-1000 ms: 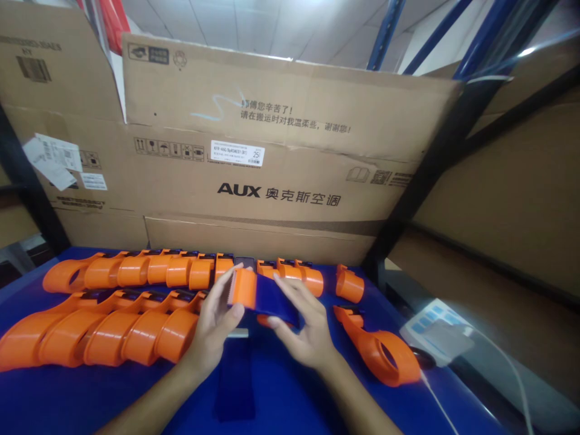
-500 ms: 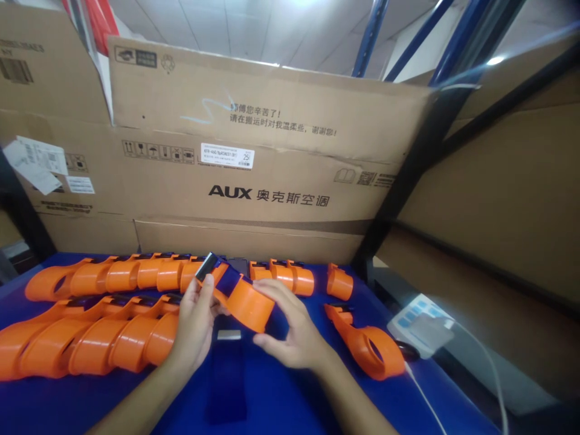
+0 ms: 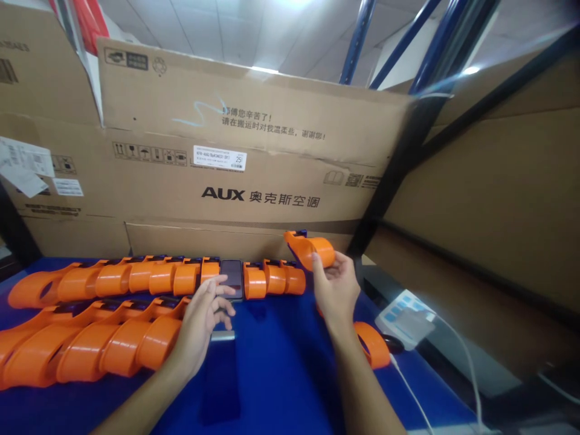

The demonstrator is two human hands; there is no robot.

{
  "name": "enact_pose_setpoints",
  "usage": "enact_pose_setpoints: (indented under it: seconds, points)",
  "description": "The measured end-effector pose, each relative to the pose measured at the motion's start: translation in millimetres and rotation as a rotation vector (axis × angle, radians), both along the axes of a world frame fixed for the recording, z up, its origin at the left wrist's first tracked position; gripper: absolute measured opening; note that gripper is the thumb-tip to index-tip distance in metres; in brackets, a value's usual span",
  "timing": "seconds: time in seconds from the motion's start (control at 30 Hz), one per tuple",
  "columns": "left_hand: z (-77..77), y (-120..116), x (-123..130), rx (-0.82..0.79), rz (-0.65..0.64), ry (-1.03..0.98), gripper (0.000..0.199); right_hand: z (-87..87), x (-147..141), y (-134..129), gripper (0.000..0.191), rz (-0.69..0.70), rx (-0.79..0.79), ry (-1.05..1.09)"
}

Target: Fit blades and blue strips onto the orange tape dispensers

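Observation:
In my right hand, pinched between thumb and fingers, is an orange ring-shaped piece with a flat tail and a dark blue end. It is raised at the right end of the back row. My left hand holds nothing; its fingers are apart. Beneath its fingertips lies a dark blue strip with a silver end, flat on the blue table. Similar orange pieces stand in a back row and a front row. Another orange piece is partly hidden behind my right forearm.
A dark phone stands within the back row. At right is a white box with blue patches and a white cable. A large cardboard panel rises behind the table, beside a dark rack post.
My right hand has carried the orange piece away from my left hand, to the back right. My left hand has let go of it, and its fingers have spread. The view has shifted slightly.

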State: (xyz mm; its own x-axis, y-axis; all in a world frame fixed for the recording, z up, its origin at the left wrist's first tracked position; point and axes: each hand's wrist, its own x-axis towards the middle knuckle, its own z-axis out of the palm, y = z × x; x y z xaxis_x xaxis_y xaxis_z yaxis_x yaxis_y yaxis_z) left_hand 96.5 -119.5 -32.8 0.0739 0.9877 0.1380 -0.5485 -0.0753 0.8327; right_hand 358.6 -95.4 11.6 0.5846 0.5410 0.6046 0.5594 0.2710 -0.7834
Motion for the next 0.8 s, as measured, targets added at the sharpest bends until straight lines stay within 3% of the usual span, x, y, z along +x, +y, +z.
enact_pose_setpoints:
  seconds: [0.1, 0.27, 0.57, 0.8]
  points:
    - [-1.1, -0.5, -1.3, 0.008, -0.035, 0.014, 0.039, 8.5, 22.6, 2.0, 0.061, -0.244, -0.22, -0.155]
    - [-0.2, -3.8, -2.7, 0.029, -0.047, 0.019, 0.035, 6.6, 31.4, 7.4, 0.075, -0.308, -0.501, -0.314]
    - [6.0, -12.2, 0.2, 0.105, -0.039, 0.037, 0.031, -10.7, 34.3, 17.6, 0.054, -0.224, -0.621, -0.408]
    - [4.2, -12.6, -0.5, 0.086, -0.04, 0.039, 0.034, -9.7, 40.5, 19.1, 0.043, -0.281, -0.637, -0.402]
